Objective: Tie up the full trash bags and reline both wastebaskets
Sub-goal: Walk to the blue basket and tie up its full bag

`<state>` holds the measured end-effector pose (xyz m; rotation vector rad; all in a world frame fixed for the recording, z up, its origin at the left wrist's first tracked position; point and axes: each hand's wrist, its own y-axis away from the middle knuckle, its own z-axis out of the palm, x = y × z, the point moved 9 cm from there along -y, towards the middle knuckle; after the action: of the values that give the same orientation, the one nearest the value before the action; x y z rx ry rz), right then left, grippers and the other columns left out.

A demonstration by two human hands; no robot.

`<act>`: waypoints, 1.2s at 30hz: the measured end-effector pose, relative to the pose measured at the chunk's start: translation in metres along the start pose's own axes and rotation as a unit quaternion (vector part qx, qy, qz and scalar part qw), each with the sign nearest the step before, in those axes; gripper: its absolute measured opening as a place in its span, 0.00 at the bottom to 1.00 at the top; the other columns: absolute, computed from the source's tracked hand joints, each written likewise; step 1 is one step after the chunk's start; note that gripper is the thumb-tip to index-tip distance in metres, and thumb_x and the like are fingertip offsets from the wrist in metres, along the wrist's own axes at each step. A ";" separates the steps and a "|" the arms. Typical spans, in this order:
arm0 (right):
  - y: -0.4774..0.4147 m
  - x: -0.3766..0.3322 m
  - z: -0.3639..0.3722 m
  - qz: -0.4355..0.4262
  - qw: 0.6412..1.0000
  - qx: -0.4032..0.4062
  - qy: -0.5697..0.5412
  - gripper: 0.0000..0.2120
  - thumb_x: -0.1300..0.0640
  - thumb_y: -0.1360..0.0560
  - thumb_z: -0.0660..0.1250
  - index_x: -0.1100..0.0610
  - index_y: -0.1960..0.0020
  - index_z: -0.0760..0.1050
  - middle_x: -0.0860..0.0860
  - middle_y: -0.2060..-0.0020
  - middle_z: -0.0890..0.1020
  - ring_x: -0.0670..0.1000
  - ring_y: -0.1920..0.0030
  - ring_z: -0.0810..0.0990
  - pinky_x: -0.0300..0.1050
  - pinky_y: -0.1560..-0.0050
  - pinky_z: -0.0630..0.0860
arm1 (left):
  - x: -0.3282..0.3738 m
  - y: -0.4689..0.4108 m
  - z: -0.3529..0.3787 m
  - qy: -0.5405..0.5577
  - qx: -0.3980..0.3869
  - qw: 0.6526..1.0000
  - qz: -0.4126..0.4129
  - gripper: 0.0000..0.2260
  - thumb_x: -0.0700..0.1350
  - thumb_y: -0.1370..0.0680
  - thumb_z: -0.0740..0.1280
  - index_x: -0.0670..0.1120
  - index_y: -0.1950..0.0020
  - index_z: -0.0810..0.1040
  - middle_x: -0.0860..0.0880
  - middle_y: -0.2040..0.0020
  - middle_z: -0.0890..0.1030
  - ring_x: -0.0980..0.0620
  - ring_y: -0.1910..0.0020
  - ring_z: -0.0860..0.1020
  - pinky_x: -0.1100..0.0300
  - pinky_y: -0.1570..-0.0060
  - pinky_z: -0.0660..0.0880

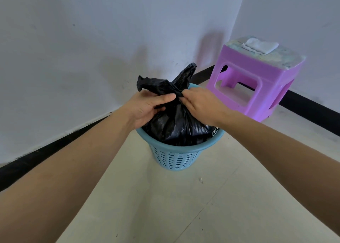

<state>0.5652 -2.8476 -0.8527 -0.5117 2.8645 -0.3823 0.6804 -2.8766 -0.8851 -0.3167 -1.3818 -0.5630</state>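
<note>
A full black trash bag (176, 125) sits in a blue perforated wastebasket (176, 158) on the floor near the room's corner. The bag's top is gathered into two ears that stick up above the basket. My left hand (147, 108) grips the gathered plastic on the left side, thumb over the neck. My right hand (200, 103) pinches the plastic at the neck from the right. Both hands meet at the bag's neck, just above the basket's far rim. Only one wastebasket is in view.
A purple plastic stool (257, 88) stands to the right behind the basket, with a folded white cloth (260, 46) on its top. White walls with a black baseboard (46, 150) close the corner. Pale tiled floor (184, 206) lies in front of the basket.
</note>
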 end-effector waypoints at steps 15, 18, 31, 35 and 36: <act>0.029 0.042 0.008 0.201 0.861 0.133 -0.448 0.03 0.54 0.23 0.72 0.48 0.53 0.84 0.42 0.60 0.86 0.39 0.57 0.83 0.34 0.50 0.76 | -0.007 -0.006 -0.009 0.119 0.044 0.992 -0.008 0.07 0.37 0.26 0.66 0.42 0.50 0.80 0.48 0.56 0.81 0.55 0.60 0.76 0.64 0.59 0.71; 0.026 0.041 0.012 0.226 0.799 0.135 -0.540 0.07 0.56 0.21 0.70 0.58 0.48 0.85 0.49 0.57 0.87 0.44 0.55 0.85 0.36 0.50 0.79 | -0.005 -0.003 -0.004 0.070 -0.021 0.997 -0.008 0.16 0.37 0.24 0.64 0.38 0.36 0.78 0.45 0.44 0.80 0.53 0.53 0.76 0.60 0.48 0.69; 0.023 0.028 0.021 0.258 0.809 -0.093 -0.520 0.08 0.54 0.23 0.71 0.55 0.47 0.85 0.51 0.52 0.87 0.50 0.50 0.86 0.43 0.44 0.80 | 0.004 0.002 0.003 0.020 -0.019 1.000 0.015 0.11 0.43 0.24 0.71 0.39 0.45 0.82 0.37 0.44 0.81 0.40 0.41 0.79 0.48 0.35 0.73; 0.024 0.030 0.024 0.279 0.785 -0.100 -0.544 0.14 0.52 0.24 0.73 0.58 0.41 0.81 0.57 0.47 0.86 0.56 0.45 0.85 0.51 0.39 0.79 | 0.003 0.000 -0.004 0.004 0.016 1.000 0.000 0.15 0.49 0.24 0.72 0.50 0.70 0.77 0.47 0.65 0.71 0.46 0.58 0.71 0.52 0.45 0.70; 0.022 0.029 0.022 0.275 0.777 -0.084 -0.559 0.17 0.51 0.26 0.74 0.56 0.39 0.79 0.57 0.45 0.85 0.56 0.45 0.85 0.52 0.38 0.78 | 0.004 -0.001 -0.005 0.005 0.023 1.000 -0.001 0.15 0.49 0.24 0.71 0.50 0.70 0.75 0.49 0.68 0.70 0.50 0.62 0.70 0.55 0.49 0.69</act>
<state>0.5371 -2.8428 -0.8845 0.1157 1.7207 0.2423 0.6850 -2.8807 -0.8818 -0.2753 -1.3844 -0.5327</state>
